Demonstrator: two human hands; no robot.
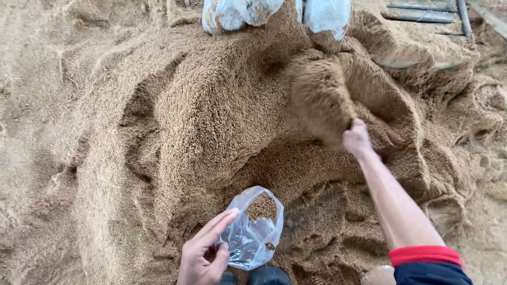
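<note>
1. The left hand (203,253) pinches the rim of a small clear plastic bag (252,232), partly filled with brown grain.
2. The bag sits at the foot of a big heap of brown husk-like grain (211,105).
3. The right hand (357,138), fingers closed, flings a blurred spray of grain (319,100) up the heap.
4. White sacks (237,13) lie at the heap's top.

A big heap of brown grainy husk (211,105) covers the ground. Two pale blue plastic sacks (237,13) lie far beyond the fingers. Grey metal bars (422,13) rest there too, in soft daylight
</note>
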